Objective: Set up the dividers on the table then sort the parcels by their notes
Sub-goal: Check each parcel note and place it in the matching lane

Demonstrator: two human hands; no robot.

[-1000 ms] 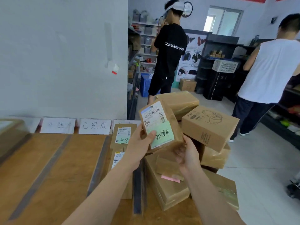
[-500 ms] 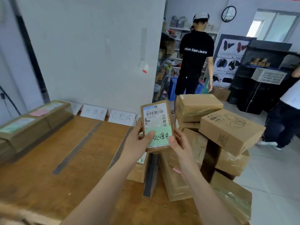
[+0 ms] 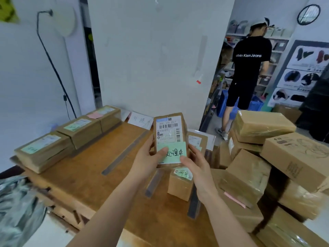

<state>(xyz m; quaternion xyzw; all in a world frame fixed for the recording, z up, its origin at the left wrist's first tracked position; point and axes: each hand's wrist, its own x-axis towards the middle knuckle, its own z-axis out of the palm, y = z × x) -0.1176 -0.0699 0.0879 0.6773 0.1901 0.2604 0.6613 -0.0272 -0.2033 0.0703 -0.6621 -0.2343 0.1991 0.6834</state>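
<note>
I hold a brown parcel [image 3: 170, 134] upright above the wooden table [image 3: 92, 168]; it bears a white shipping label and a green handwritten note [image 3: 175, 152]. My left hand [image 3: 151, 157] grips its left edge, thumb on the note. My right hand [image 3: 195, 162] grips its lower right corner. Grey divider strips [image 3: 124, 155] lie along the table, another [image 3: 154, 182] just below the parcel. Three sorted parcels [image 3: 78, 130] with notes line the left edge. A small parcel [image 3: 180, 184] with a green note sits below my hands.
A tall heap of brown parcels [image 3: 263, 163] fills the right side. White label cards [image 3: 141, 120] lean on the wall behind the table. A person in black [image 3: 249, 68] stands at shelves beyond. A grey bag [image 3: 17, 207] lies at lower left.
The view has swung left, bringing the left row of sorted parcels into sight. The held parcel has travelled left with both hands, from over the heap to over the table's middle.
</note>
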